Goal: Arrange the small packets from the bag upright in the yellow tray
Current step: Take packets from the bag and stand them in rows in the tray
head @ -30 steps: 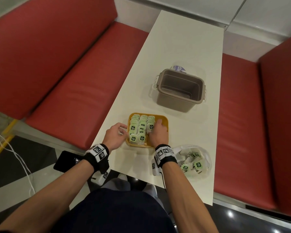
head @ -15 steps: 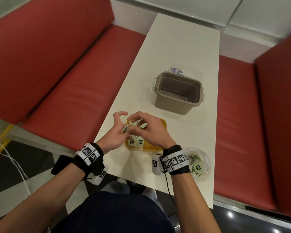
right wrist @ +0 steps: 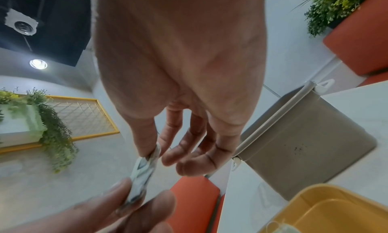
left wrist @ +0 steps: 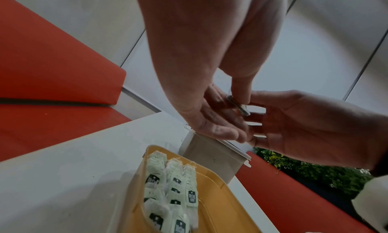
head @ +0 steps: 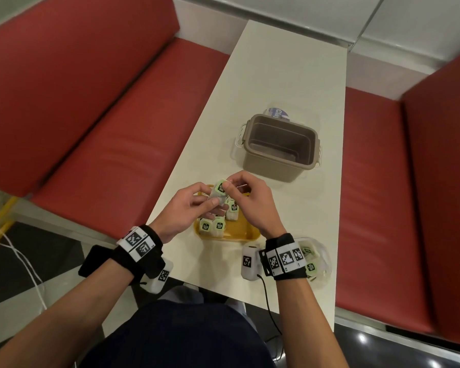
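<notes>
**Packet lifted clear of the tray**

Since a second earlier, both hands had risen from the yellow tray [head: 225, 236]; the left hand [head: 186, 211] and right hand [head: 252, 205] together pinched one packet [head: 219, 188] above it. Rows of packets [head: 213, 227] stood in the tray's left side.

The white table [head: 290, 83] sat between red benches [head: 112, 144], carrying a grey bin [head: 279, 147].

The bag [head: 316, 261] lay half hidden behind the right wrist.

White table [head: 276, 83] carries yellow tray [head: 231, 236], grey bin [head: 279, 166], clear bag [head: 320, 257].
</notes>
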Demonstrator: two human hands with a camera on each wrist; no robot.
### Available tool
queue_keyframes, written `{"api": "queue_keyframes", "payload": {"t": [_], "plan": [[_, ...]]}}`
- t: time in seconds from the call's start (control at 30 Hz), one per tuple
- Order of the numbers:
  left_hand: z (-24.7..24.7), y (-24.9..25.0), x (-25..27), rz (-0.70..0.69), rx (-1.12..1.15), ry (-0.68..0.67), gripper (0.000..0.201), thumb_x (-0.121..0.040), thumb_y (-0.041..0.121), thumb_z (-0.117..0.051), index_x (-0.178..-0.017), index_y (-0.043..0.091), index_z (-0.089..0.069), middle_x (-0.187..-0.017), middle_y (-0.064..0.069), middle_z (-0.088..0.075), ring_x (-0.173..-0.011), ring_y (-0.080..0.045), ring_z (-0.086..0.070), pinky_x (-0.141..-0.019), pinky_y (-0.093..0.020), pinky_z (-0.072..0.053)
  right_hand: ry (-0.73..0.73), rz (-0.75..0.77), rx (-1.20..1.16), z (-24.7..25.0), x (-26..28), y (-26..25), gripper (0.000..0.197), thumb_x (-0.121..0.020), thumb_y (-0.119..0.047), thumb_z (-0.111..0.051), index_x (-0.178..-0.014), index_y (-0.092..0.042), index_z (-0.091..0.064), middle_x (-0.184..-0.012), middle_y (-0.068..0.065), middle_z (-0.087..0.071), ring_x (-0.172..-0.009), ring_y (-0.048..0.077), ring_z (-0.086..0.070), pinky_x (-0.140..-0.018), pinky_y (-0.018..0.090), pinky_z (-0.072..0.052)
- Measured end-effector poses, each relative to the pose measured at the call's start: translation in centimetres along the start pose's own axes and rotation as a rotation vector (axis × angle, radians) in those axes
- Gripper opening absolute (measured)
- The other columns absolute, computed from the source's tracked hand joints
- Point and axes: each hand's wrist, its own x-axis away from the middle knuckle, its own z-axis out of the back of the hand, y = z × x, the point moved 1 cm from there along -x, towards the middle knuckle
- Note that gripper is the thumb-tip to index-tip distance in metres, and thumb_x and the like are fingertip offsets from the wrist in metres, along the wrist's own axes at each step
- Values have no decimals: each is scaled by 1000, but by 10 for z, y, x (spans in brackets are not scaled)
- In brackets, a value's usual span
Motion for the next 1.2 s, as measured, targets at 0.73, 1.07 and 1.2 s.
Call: {"api": "queue_keyframes", "payload": {"t": [0.73, 1.07, 1.2], "plan": [[8, -52, -29, 25, -253, 465, 20, -97, 17, -79, -117, 21, -77, -111, 9, -79, -109, -10, -73, -104, -40, -58, 254, -212, 116, 4, 4, 46, 30, -96, -15, -82, -110, -22, -57, -88, -8, -75, -81, -1, -70, -73, 12, -51], [19, -83, -21, 282, -411, 461, 48, -103, 24, -69, -148, 15, -55, -133, -7, -68, -108, -23, -70, -102, -44, -57, 64, -461, 456, -40, 0, 95, 24, -101, -7, -65, -120, -16, -52, -115, 14, -64, -101, 38, -66, -95, 53, -58], [21, -87, -19, 280, -442, 439, 47, -103, 25, -69, -148, 17, -57, -130, -7, -71, -108, -25, -72, -101, -45, -58, 31, -467, 487, -49, -1, 97, 26, -100, 1, -56, -124, -8, -50, -118, 19, -65, -105, 41, -67, -93, 54, -59]]}}
